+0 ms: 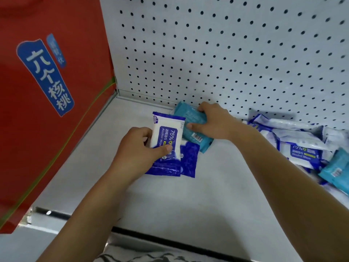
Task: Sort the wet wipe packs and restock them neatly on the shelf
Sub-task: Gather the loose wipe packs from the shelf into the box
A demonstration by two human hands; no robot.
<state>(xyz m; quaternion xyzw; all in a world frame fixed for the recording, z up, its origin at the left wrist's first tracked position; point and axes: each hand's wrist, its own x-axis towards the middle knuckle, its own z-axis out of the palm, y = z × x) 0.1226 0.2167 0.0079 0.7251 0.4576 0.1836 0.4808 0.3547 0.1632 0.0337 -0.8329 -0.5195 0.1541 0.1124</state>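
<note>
My left hand (140,148) grips a white and dark blue alcohol wipe pack (167,129), holding it over another pack of the same kind (189,161) that lies flat on the white shelf (207,186). Beside it, my right hand (213,121) is closed on a teal wipe pack (190,118) near the pegboard back wall, thumb on its front and fingers over its far edge. A loose heap of white and blue packs (300,142) with two teal packs (336,169) lies at the right of the shelf.
A large red carton with a blue label (47,91) stands against the shelf's left side. The white pegboard back wall (226,53) rises behind the packs. The shelf's front edge with a dark rail (170,239) runs below my forearms.
</note>
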